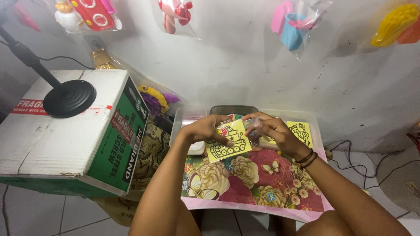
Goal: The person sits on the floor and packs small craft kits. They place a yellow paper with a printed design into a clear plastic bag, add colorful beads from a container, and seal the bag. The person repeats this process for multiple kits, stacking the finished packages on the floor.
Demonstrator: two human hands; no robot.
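Yellow card (227, 144) sits pinched between your left hand (205, 130) fingers and your right hand (273, 131), so a loose pinch could drop it onto the floral cloth (253, 179).

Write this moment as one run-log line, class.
left hand: holds yellow card | right hand: pinches clear bag | below: floral cloth

Home toy stall (bagged toys (294, 24) hung).

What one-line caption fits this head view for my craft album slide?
Both hands, left hand and right hand, hold a yellow picture card above a floral tablecloth.
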